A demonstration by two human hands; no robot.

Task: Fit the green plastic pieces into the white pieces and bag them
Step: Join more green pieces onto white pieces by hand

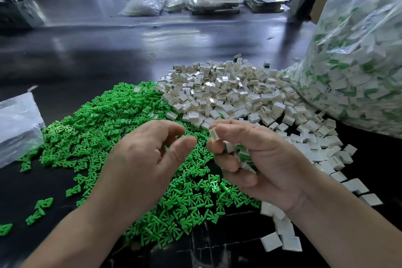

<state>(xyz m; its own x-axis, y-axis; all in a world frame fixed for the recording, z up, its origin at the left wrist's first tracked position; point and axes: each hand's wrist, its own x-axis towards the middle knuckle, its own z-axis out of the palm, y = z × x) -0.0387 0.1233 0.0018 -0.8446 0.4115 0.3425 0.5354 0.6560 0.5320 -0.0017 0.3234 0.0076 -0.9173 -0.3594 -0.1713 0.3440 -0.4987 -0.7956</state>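
Pinched between thumb and forefinger of the right hand point(261, 163) is a white piece point(213, 133), its open end turned towards the left hand point(148, 159). Several fitted pieces point(240, 151), white with green showing, sit cupped in the same palm. The left hand's fingers curl with the thumb near the forefinger, but I cannot tell whether they hold a green piece. Under both hands lies the green heap point(104, 128), and beyond it the white heap point(221, 91), both large. At the right a clear bag point(359, 61) bulges with fitted pieces. Much looks done, yet plenty is left, and the handful is not yet bagged.
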